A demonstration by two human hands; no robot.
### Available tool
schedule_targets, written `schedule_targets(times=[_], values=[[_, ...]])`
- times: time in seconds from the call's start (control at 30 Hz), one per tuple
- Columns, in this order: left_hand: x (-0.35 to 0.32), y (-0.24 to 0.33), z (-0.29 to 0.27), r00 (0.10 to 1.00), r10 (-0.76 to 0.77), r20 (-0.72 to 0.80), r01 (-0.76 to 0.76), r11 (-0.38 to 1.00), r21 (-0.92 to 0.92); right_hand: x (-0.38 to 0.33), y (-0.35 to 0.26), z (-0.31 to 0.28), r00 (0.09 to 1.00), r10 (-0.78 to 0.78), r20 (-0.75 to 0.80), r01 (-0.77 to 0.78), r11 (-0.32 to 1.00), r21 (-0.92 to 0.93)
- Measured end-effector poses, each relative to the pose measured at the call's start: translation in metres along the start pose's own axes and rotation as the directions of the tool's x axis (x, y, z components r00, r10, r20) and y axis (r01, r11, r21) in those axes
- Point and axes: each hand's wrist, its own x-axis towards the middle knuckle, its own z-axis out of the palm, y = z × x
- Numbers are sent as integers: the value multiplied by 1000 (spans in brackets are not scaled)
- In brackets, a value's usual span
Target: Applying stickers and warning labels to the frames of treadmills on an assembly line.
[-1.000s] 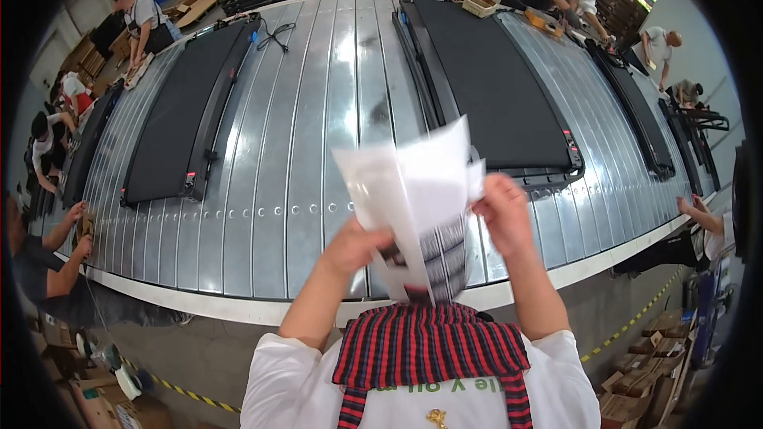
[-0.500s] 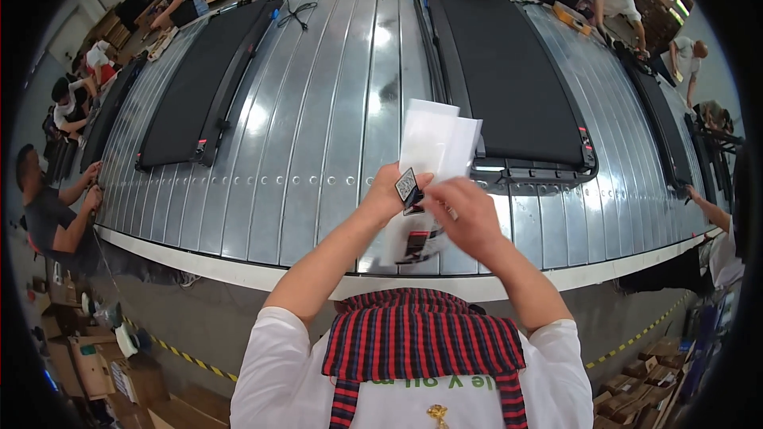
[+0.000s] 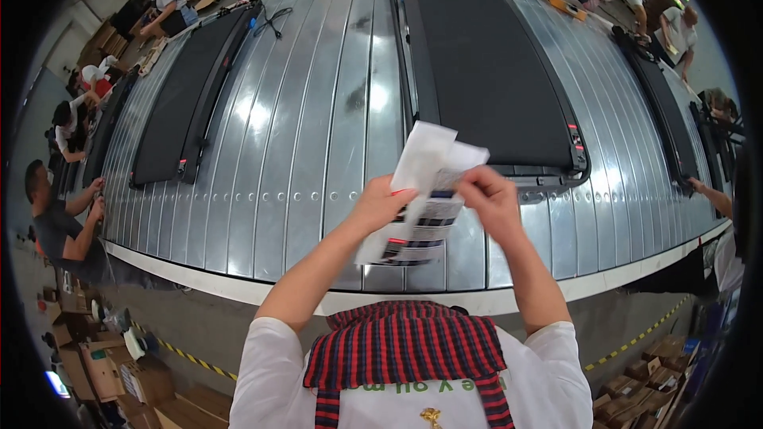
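Note:
Above the metal slatted table, my left hand [image 3: 380, 205] is closed on a small stack of white label sheets [image 3: 421, 160], its thumb lying across them. Dark printed blocks and small red patches show on the lower sheet, which is blurred. At the right edge of the sheets my right hand [image 3: 490, 197] is closed, its thumb and fingers pinching at a printed sheet. A black flat treadmill [image 3: 497, 71] lies just beyond my hands, to the right.
The slatted metal conveyor table [image 3: 318, 135] has a pale front edge [image 3: 238, 287]. Another black treadmill [image 3: 187, 95] lies to the left, a dark cable [image 3: 274, 22] beyond it. Co-workers stand around the sides and far end. Cardboard boxes [image 3: 143, 381] fill the floor at lower left.
A grey diamond-shaped label by my left thumb no longer shows. The sheets have tilted and more of their print faces me. My right hand has moved slightly right. The treadmills have shifted left in view.

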Motion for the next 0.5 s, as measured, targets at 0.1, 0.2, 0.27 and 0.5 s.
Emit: schedule_targets(times=[0.1,0.2,0.27,0.5], values=[[6,-32,-24,988,-144,62,120,949,291,45,14,-46,988,155,15,-156,983,97],[10,-37,-23,814,-232,532,-56,881,471,95,49,-63,953,298,54,-301,951,71],[23,-46,-15,871,-17,490,-389,584,712,126,80,-60,922,372,104,-368,928,-59],[84,-55,-10,913,12,407,-368,448,815,184,134,-20,824,527,209,-524,849,-72]])
